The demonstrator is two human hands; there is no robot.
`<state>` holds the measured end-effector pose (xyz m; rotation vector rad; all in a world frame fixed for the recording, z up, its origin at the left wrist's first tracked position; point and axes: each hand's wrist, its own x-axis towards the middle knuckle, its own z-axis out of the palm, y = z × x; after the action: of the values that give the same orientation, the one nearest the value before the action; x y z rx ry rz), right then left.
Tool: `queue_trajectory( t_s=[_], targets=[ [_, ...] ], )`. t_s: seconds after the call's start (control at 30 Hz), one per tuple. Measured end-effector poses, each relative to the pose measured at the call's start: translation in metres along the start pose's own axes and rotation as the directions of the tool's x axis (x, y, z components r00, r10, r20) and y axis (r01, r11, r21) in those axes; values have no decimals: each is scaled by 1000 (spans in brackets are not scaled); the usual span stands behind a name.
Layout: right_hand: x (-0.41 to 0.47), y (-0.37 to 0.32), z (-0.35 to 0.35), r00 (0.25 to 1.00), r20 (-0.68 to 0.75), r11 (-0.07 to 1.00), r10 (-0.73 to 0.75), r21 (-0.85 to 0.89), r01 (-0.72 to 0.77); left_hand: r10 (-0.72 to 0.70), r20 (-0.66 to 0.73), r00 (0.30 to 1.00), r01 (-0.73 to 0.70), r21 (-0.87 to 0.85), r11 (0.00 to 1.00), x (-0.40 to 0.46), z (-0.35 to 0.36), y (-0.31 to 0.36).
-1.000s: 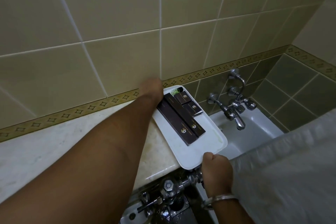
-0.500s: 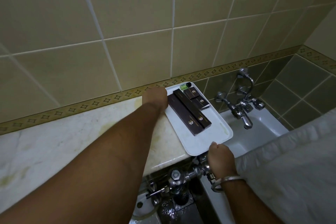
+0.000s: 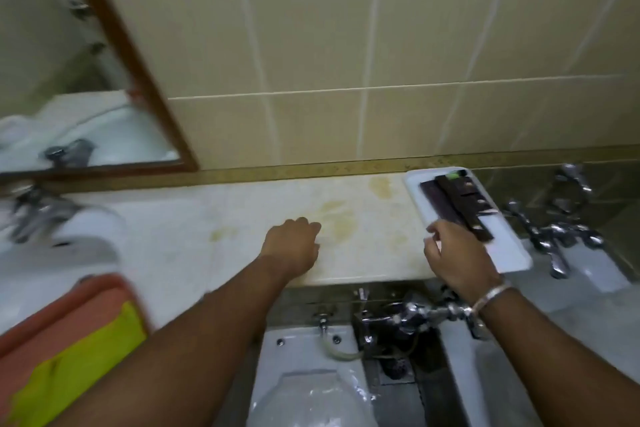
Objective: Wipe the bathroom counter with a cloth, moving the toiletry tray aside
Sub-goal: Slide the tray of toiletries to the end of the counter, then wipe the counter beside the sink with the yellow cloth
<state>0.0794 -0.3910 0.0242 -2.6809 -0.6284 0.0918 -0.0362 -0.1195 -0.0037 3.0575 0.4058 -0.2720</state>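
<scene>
A pale marble counter is seen running along the tiled wall, its surface marked with yellowish stains near the middle. At the far right end a white toiletry tray is set, its outer corner carried past the counter's edge. Dark flat boxes are laid across the tray. At the near left, an orange cloth and a yellow cloth are spotted, blurred.

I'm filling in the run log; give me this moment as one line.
stage: tray aside, wiping not begun | left hand: empty, on counter | right hand: open, at tray | cloths: untouched
</scene>
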Motion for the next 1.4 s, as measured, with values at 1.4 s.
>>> queue_trajectory(
  t_s=[1.4],
  targets=[
    [-14, -428, 184, 346, 820, 829, -456, 533, -171, -476, 485, 734, 679, -503, 535, -236, -22, -327]
  ],
)
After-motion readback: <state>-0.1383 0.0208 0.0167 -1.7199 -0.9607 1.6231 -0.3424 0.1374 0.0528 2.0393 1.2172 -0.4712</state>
